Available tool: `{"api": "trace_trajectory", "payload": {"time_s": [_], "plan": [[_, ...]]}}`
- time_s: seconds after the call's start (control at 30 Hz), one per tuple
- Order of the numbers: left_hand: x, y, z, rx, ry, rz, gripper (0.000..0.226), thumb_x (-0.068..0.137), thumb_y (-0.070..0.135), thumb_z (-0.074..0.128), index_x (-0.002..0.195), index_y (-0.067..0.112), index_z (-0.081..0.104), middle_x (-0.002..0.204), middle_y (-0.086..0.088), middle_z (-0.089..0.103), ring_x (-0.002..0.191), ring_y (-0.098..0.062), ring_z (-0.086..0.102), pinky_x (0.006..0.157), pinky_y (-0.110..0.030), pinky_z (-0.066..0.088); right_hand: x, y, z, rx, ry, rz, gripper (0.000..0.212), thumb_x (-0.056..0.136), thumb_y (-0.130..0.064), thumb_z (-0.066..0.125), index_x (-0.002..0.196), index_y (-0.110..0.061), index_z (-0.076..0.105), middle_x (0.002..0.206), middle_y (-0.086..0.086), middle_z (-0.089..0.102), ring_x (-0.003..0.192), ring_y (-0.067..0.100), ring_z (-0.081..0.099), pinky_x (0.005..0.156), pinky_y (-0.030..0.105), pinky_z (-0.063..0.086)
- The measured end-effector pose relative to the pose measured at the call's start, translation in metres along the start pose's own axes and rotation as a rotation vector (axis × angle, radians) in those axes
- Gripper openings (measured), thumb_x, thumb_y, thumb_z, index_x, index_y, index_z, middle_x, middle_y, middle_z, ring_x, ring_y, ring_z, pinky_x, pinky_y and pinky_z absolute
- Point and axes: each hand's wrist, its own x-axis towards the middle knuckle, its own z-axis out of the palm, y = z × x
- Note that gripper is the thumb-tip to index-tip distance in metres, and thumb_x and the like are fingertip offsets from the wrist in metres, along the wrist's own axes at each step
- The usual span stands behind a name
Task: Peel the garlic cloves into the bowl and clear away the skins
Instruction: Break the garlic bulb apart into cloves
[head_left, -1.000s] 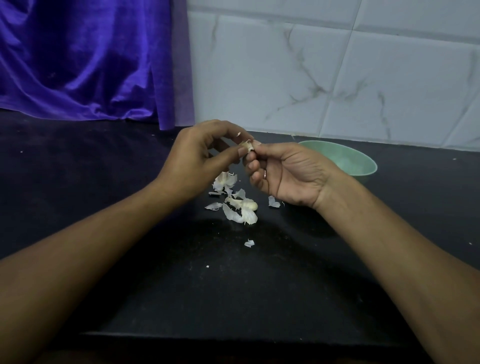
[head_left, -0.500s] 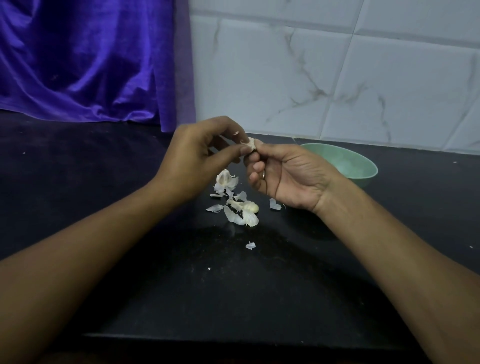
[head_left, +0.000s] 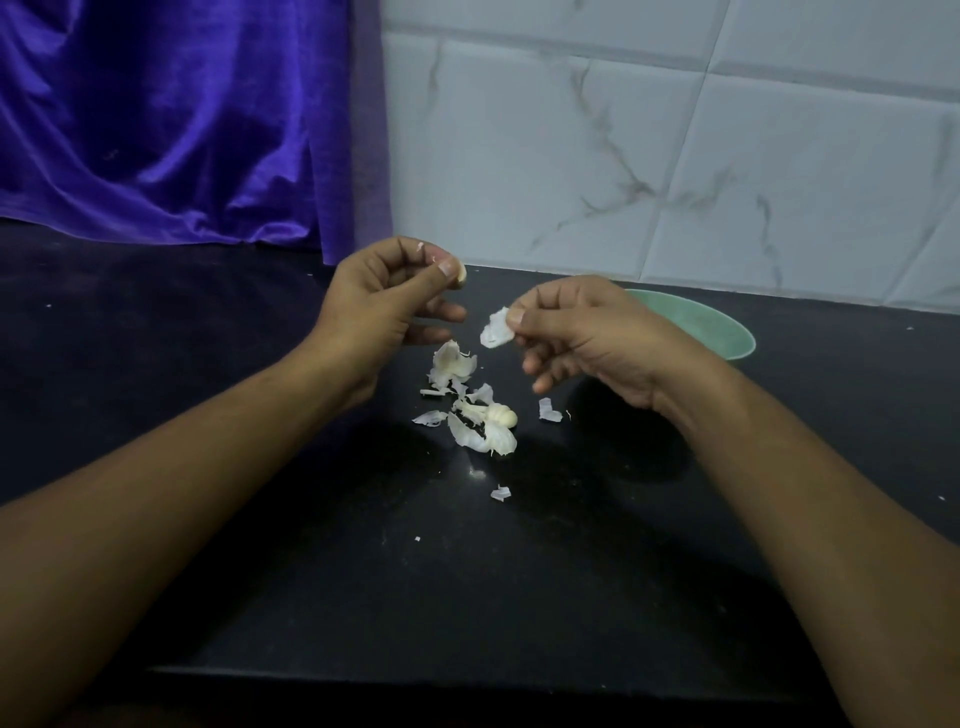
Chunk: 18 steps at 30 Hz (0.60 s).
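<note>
Two hands: the left hand (head_left: 384, 301) and the right hand (head_left: 587, 338) are hovering apart above the bench (head_left: 322, 582), over the heap of peelings.
Left hand: thumb and forefinger are pinching a garlic clove (head_left: 460, 275), and the other fingers are curling loosely beneath. Only the clove's tip is showing, so I cannot tell how clean it is.
Right hand: thumb and forefinger are nipping a pale skin piece (head_left: 496, 328), which is hanging free of the clove. The other fingers are curling slack and holding nothing.
Loose skins (head_left: 453, 366): they are lying scattered on the bench below and between the hands, likely because the peeling is being done right above them.
Second clove (head_left: 503, 417): it is lying among the skins, seemingly next in line.
Bowl (head_left: 727, 332): it is sitting just behind the right hand, near enough for dropping cloves in. Its inside is hiding from view.
Step in hand: judging by the separated skin, this clove is nearing its drop into the bowl.
</note>
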Motion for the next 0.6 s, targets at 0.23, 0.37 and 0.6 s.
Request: {"api": "trace_trajectory", "payload": {"time_s": [0.23, 0.37, 0.6], "plan": [[-0.001, -0.004, 0.002, 0.084, -0.046, -0.040, 0.017, 0.098, 0.018, 0.070, 0.113, 0.008, 0.069, 0.095, -0.002, 0.075, 0.071, -0.013, 0.071, 0.058, -0.025, 0.059, 0.002, 0.009, -0.004, -0.603, 0.124, -0.050, 0.010, 0.100, -0.008, 0.064, 0.093, -0.010, 0.072, 0.067, -0.002, 0.070, 0.056, 0.018, 0.071, 0.052, 0.036, 0.059], [-0.002, -0.005, 0.002, 0.130, -0.060, -0.042, 0.022, 0.099, 0.017, 0.068, 0.116, 0.003, 0.069, 0.092, 0.000, 0.075, 0.070, -0.014, 0.071, 0.059, -0.025, 0.059, 0.003, 0.013, 0.002, -0.682, 0.165, -0.043, 0.014, 0.100, -0.007, 0.063, 0.093, -0.015, 0.072, 0.067, 0.003, 0.073, 0.051, 0.018, 0.071, 0.051, 0.035, 0.059], [-0.001, -0.008, 0.002, 0.164, -0.101, -0.026, 0.016, 0.098, 0.016, 0.070, 0.109, 0.005, 0.071, 0.093, -0.003, 0.075, 0.072, -0.019, 0.071, 0.056, -0.025, 0.058, 0.001, 0.016, 0.010, -0.713, 0.227, -0.111, 0.013, 0.094, -0.006, 0.072, 0.084, -0.013, 0.068, 0.065, 0.002, 0.071, 0.049, 0.012, 0.070, 0.046, 0.032, 0.057]]}}
